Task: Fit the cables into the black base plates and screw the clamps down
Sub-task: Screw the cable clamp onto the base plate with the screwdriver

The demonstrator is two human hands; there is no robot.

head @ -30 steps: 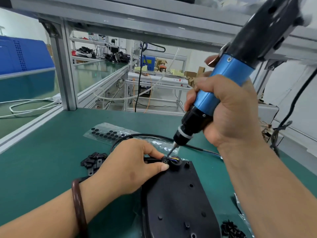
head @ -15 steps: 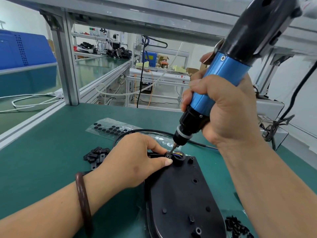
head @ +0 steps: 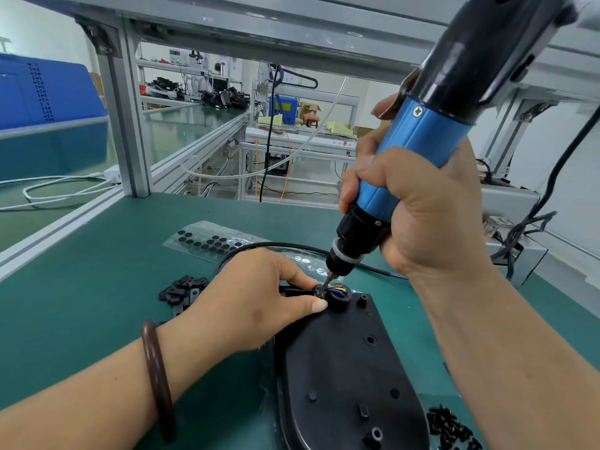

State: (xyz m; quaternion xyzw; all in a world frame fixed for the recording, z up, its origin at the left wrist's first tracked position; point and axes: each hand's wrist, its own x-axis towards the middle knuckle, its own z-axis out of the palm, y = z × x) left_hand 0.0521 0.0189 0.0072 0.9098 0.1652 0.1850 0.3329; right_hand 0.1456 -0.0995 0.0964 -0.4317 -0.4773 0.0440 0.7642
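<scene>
Gripping screwdriver point(head: 418, 151) — tip on clamp point(head: 319, 292)

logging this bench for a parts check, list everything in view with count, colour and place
mat: 1, green, bench top
base plate: 1, black, on the mat, centre front
cable: 1, black, loops across the mat's far side
wires: few, blue and yellow, at the plate's far end
screwdriver: 1, blue and black, tip down by the wires
clamps: pile, black, on the mat's left
screws: pile, black, right of the plate's near end
pad sheet: 1, clear with black dots, under the cable loop
bracelet: 1, brown, left wrist
left hand: 1, pinches the cable at the plate
right hand: 1, grips the screwdriver
</scene>
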